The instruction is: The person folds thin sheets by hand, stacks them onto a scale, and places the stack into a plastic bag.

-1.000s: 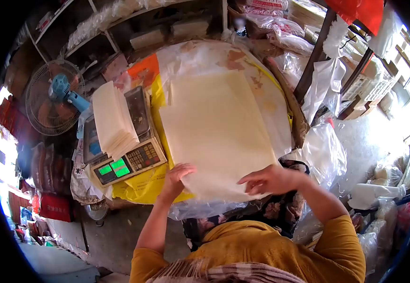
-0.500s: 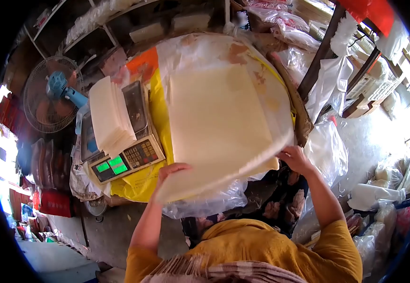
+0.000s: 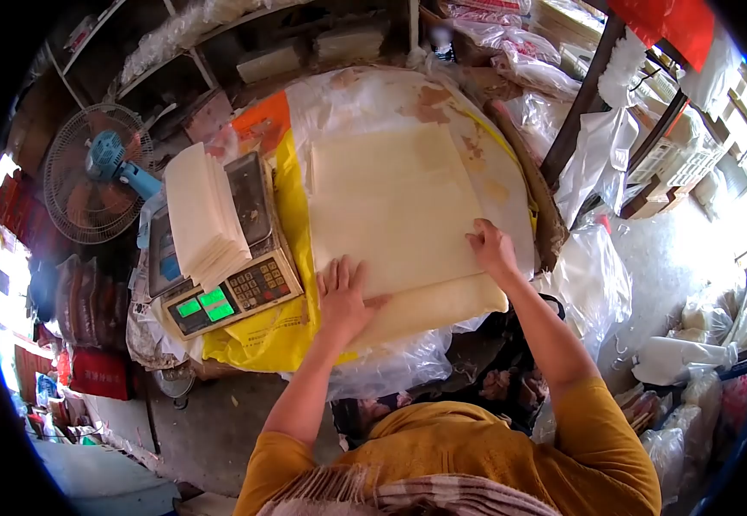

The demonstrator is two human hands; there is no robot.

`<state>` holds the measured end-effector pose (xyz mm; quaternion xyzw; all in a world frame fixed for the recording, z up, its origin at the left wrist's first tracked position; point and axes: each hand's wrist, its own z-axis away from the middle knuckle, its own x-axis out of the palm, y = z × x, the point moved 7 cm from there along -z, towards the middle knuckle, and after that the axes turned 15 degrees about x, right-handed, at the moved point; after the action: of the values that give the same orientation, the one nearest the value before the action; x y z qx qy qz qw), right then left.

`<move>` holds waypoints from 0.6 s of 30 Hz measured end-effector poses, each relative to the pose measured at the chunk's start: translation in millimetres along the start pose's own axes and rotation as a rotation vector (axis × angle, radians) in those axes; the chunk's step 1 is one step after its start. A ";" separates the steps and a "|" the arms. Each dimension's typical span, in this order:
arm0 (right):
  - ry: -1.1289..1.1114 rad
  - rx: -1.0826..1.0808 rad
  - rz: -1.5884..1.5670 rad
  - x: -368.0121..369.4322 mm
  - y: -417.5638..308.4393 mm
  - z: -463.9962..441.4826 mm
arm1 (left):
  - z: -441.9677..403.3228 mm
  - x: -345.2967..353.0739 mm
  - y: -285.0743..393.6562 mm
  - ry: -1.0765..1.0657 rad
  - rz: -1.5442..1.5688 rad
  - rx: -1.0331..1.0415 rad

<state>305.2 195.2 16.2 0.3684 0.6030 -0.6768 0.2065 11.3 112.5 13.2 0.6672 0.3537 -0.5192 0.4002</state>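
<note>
Large cream sheets (image 3: 395,206) lie stacked on the covered table, their near edge curving over toward me. My left hand (image 3: 343,299) rests with fingers spread on the near left part of the sheets. At their right edge is my right hand (image 3: 492,248), its fingers curled together; whether it pinches a sheet is too small to tell. To the left, a folded bundle of cream sheets (image 3: 204,215) sits on a digital scale (image 3: 262,279) with green displays.
A fan (image 3: 103,168) with a blue hub stands at the left. Yellow plastic (image 3: 292,215) lies between scale and sheets. Clear plastic bags (image 3: 593,275) hang at the table's right side. Shelves with packed goods (image 3: 270,62) stand behind.
The lifted near edge of the top sheet has gone down and away from me onto the stack. Both hands have moved forward over the sheets, the left now flat on them.
</note>
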 end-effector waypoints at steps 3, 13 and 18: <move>0.111 -0.140 0.206 -18.3 -43.8 31.3 | 1.0 -2.4 4.6 0.030 -0.027 0.032; -0.191 -0.347 0.403 37.2 -43.2 53.2 | 7.8 -7.9 -25.0 0.031 -0.093 0.166; -0.265 -0.669 0.195 20.9 -154.7 114.7 | 8.0 -77.9 11.5 -0.042 0.089 0.148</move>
<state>151.2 116.6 103.5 0.2455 0.7209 -0.4613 0.4552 1.8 95.9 90.0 0.6988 0.2762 -0.5395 0.3798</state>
